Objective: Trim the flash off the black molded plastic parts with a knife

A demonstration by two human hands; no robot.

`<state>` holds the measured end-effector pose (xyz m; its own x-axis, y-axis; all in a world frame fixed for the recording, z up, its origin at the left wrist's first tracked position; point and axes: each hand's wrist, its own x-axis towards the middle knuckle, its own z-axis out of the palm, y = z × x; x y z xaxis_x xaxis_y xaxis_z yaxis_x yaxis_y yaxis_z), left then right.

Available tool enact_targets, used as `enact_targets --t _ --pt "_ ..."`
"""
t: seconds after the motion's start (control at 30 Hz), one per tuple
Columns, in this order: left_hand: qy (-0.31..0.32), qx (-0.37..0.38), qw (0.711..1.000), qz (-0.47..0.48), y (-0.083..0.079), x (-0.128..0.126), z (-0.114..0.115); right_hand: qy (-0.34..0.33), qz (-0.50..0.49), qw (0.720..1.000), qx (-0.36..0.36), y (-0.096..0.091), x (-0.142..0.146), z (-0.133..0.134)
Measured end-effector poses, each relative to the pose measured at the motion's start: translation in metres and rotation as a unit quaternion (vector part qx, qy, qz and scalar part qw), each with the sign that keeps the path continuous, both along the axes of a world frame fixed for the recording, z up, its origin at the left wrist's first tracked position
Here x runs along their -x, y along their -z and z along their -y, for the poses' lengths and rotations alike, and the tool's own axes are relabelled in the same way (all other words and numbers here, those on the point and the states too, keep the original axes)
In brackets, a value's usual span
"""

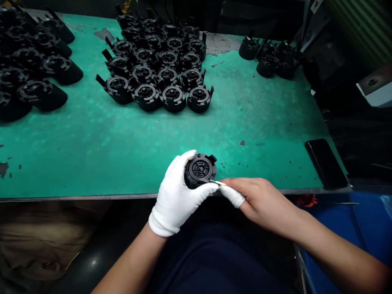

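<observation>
My left hand, in a white glove, is wrapped round a round black plastic part held over the near edge of the green table. My right hand is bare except for a white cover on one finger. It pinches a thin metal tool whose tip touches the lower rim of the part. The part's open face, with concentric rings, points up toward me.
Several like black parts stand in rows at the table's middle back. More lie at the far left, and a few at the back right. A black phone lies near the right edge. A blue bin sits lower right.
</observation>
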<state>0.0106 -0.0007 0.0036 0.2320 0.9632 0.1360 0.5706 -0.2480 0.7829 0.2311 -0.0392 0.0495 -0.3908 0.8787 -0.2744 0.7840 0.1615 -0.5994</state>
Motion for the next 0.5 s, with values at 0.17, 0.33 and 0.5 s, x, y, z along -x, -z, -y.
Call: enact_targets --t 0.17,0.33,0.5 --pt "-0.019 -0.027 0.999 0.010 0.003 -0.005 0.002 0.040 0.009 0.997 -0.065 0.004 -0.008 -0.009" --pt "-0.019 -0.045 0.999 0.001 0.003 -0.012 0.002 0.022 0.114 0.985 -0.124 0.011 -0.006 -0.018" --pt "-0.031 -0.038 0.999 0.003 0.003 -0.014 0.003 -0.003 0.169 0.973 -0.154 0.009 -0.008 -0.018"
